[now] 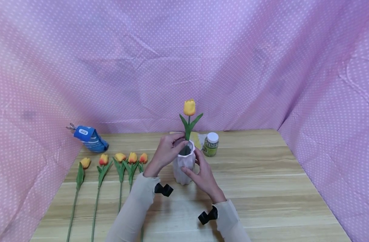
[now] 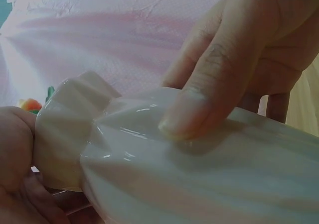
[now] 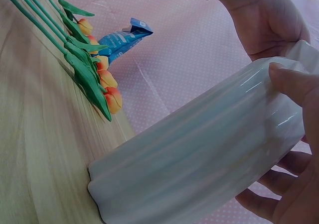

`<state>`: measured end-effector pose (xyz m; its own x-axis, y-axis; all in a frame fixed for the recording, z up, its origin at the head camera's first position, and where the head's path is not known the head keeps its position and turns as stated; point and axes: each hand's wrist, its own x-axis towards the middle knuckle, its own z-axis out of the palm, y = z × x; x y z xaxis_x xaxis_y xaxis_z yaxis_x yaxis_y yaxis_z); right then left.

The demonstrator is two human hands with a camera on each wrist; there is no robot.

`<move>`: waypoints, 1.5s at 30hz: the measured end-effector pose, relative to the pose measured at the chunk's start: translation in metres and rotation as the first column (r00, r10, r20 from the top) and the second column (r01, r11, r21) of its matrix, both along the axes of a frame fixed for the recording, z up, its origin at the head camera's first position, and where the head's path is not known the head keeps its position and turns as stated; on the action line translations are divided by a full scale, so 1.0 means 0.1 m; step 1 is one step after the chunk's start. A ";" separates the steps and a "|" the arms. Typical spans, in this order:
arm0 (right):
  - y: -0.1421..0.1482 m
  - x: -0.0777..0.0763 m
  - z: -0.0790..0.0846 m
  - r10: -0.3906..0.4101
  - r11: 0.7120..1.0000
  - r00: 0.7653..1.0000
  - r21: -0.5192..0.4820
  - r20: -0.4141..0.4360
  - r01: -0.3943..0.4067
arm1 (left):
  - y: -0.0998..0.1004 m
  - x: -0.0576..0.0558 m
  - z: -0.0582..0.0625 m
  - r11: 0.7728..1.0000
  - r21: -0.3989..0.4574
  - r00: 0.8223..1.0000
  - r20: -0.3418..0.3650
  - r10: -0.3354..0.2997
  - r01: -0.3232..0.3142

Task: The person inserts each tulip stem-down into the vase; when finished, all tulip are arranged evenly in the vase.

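Observation:
A white fluted vase [image 1: 184, 168] stands upright on the wooden table, with one yellow tulip [image 1: 189, 107] rising out of its mouth. My left hand [image 1: 169, 149] is at the rim, thumb and fingers closed about the tulip's stem; its fingertips are partly hidden behind the vase's neck. On the other side, my right hand [image 1: 204, 173] grips the vase's body, thumb in front and fingers round the back. The right wrist view shows the vase's base [image 3: 99, 194] against the table, the right thumb [image 3: 289, 79] pressing near its neck.
Several orange-yellow tulips [image 1: 133, 158] lie side by side at the left. Behind them stands a blue packet [image 1: 95, 141] with a clip at its top. A white-capped jar [image 1: 211, 148] is right of the vase, beside a yellow-and-white item [image 1: 199, 137]. Pink dotted cloth [image 1: 184, 60] hangs around the table.

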<state>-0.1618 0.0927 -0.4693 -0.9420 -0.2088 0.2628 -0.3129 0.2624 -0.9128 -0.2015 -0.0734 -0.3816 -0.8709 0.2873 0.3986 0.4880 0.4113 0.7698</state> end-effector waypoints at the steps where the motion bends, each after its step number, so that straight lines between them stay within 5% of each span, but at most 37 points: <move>1: 0.00 0.00 0.00 -0.001 1.000 1.000 0.000 0.002 0.001 | 0.00 0.00 0.00 1.000 -0.001 1.000 -0.007 0.004 -0.004; 27: 0.01 -0.01 -0.02 0.001 1.000 0.999 -0.012 -0.033 -0.002 | -0.07 0.03 0.00 0.999 0.036 0.995 0.095 -0.008 0.004; 38: 0.00 -0.01 0.00 -0.003 1.000 1.000 -0.011 -0.024 0.003 | -0.40 0.05 0.18 0.988 0.119 0.992 0.098 0.084 -0.096; 45: 0.00 -0.01 -0.01 0.001 1.000 1.000 -0.010 -0.005 -0.001 | -0.74 0.09 0.13 0.970 0.146 0.980 0.067 0.188 -0.196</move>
